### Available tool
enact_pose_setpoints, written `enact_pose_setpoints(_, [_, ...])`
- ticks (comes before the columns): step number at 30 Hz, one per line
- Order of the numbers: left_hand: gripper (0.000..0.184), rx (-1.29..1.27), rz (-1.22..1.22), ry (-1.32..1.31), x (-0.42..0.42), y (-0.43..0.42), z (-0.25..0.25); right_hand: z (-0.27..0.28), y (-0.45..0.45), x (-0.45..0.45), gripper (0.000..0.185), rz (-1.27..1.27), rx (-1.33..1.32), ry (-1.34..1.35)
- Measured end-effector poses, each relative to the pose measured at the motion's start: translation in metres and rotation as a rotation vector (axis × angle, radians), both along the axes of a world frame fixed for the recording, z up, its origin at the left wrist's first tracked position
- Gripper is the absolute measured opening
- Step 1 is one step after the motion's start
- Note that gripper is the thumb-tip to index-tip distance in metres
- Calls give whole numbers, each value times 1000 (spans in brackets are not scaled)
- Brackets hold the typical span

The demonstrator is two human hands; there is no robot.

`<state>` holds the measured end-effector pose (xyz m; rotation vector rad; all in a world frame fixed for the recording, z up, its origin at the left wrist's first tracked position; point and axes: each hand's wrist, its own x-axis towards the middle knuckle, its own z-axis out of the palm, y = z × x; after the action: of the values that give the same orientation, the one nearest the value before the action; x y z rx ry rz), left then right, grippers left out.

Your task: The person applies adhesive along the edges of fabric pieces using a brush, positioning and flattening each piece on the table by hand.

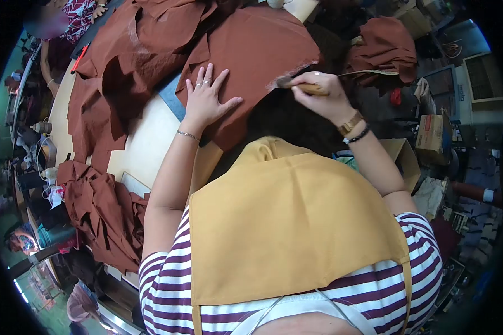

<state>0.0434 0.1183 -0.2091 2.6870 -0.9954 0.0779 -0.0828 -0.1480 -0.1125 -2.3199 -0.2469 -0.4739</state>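
Observation:
My left hand (205, 101) lies flat with fingers spread on a reddish-brown sheet (251, 47), which looks like leather or cloth. It presses near the sheet's left side. My right hand (331, 99) is closed around the wooden handle of a brush (313, 89). The brush head touches the sheet's lower right edge, where a pale, frayed-looking strip runs along the border. A blue-grey flat piece (172, 96) shows beneath the sheet, next to my left wrist.
More reddish-brown material (131, 53) is heaped to the left on a pale table (145, 139), with a crumpled pile (103, 215) nearer me. Another bundle (383, 50) sits at the right. Cardboard boxes (432, 137) stand at right. Another person's arm (47, 70) shows at upper left.

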Motion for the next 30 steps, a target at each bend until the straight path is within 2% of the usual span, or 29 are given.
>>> enact_pose_setpoints(3, [86, 30, 7, 3, 0, -1, 0, -16, 29, 7, 10, 160, 25, -18])
enact_pose_setpoints(6, [86, 15, 4, 13, 0, 0, 2, -8, 7, -5, 10, 104, -20, 96])
enact_pose_setpoints(7, [86, 2, 5, 7, 0, -1, 0, -5, 0, -5, 9, 45, -125, 100])
enact_pose_setpoints(11, [87, -19, -7, -1, 4, -1, -5, 4, 31, 2, 12, 132, 16, -62])
enact_pose_setpoints(14, [87, -23, -20, 6, 5, 1, -5, -17, 42, 0, 13, 212, -8, 22])
enact_pose_setpoints(17, [89, -20, -18, 38, 7, 0, -4, -5, 12, -9, 13, 131, -95, 192])
enact_pose_setpoints(18, [90, -15, -18, 51, 7, 0, -4, -4, 5, -11, 10, 110, -113, 144])
enact_pose_setpoints(20, [80, -69, -27, -42, 5, 1, -9, 1, 2, -18, 10, -35, 103, 276])
enact_pose_setpoints(21, [75, -98, -25, -89, 3, 1, -4, 0, 3, -13, 11, -67, 336, 254])
enact_pose_setpoints(23, [56, -316, -120, 68, 3, 1, 8, -12, 10, 0, 13, -119, 813, 211])
enact_pose_setpoints(24, [46, -419, -168, 143, 1, 1, 23, -14, 8, 6, 15, -123, 955, 214])
enact_pose_setpoints(25, [26, -636, -250, 126, -9, -7, 45, -17, 5, 13, 17, -126, 1103, 221])
enact_pose_setpoints(26, [28, -768, -350, 281, -25, -13, 84, -20, 1, 18, 19, -132, 1252, 236])
enact_pose_setpoints(28, [39, -1071, -792, 542, -58, -22, 162, -20, -7, 26, 19, -129, 1332, 261])
enact_pose_setpoints(30, [47, -1398, -1188, 525, -99, -37, 209, -19, -16, 33, 21, -148, 1326, 272])
